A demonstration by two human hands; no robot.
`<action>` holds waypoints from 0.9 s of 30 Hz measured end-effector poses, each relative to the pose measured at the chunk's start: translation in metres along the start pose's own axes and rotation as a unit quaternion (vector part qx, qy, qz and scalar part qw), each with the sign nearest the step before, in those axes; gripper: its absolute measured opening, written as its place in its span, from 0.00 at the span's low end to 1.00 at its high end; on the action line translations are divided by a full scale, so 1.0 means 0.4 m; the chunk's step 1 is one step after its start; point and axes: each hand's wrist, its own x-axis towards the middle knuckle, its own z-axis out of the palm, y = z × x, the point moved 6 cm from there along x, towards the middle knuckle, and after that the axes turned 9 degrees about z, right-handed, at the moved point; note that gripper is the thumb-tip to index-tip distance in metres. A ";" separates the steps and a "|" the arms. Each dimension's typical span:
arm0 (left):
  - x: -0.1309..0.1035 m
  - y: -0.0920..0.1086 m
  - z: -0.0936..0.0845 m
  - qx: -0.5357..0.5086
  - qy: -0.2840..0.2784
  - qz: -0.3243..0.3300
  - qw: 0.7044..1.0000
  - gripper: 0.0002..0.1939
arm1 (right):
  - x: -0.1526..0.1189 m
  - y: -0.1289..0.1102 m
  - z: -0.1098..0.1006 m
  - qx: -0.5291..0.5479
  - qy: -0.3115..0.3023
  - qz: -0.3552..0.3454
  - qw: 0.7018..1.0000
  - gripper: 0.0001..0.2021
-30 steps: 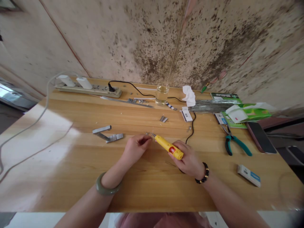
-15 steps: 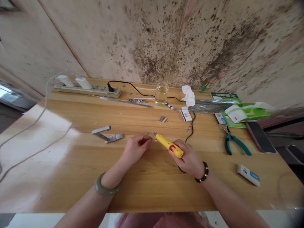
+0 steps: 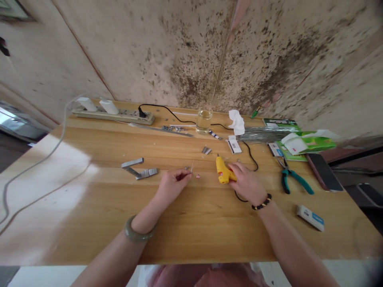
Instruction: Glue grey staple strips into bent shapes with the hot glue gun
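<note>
My right hand [image 3: 245, 181] is closed round the handle of a yellow glue gun [image 3: 222, 169], whose nozzle points away from me, low over the table or on it. My left hand [image 3: 175, 183] pinches a thin, pale wire-like piece [image 3: 192, 167] that sticks up from the fingertips. Just right of those fingertips lies a tiny pink-and-white piece [image 3: 198, 176]. Small metallic bits [image 3: 186, 168] are right behind the left fingers. Beyond the hands, some short grey strips [image 3: 206, 150] rest on the wood.
A grey folded metal stand [image 3: 139, 169] is on the left. Behind are a power strip [image 3: 125, 115], a glass of yellowish liquid [image 3: 204, 121] and a bundle of wires [image 3: 266, 134]. Green-handled pliers [image 3: 295, 179], a phone [image 3: 324, 171] and a small box [image 3: 310, 218] lie right.
My right hand has drawn the glue gun away to the right, off my left fingertips, and turned its nozzle forward. My left hand has stayed nearly in place. The view has shifted slightly.
</note>
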 end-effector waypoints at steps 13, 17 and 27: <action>0.010 -0.010 -0.021 -0.024 0.051 -0.010 0.998 0.14 | -0.007 -0.040 -0.040 0.020 0.015 -0.047 0.999 0.15; 0.011 -0.013 -0.021 -0.028 0.060 -0.003 0.998 0.12 | -0.004 -0.180 -0.026 -0.017 -0.010 -0.122 0.992 0.07; 0.012 -0.008 -0.029 -0.011 0.077 0.017 0.997 0.10 | 0.041 -0.282 0.065 -0.124 -0.015 -0.056 0.991 0.12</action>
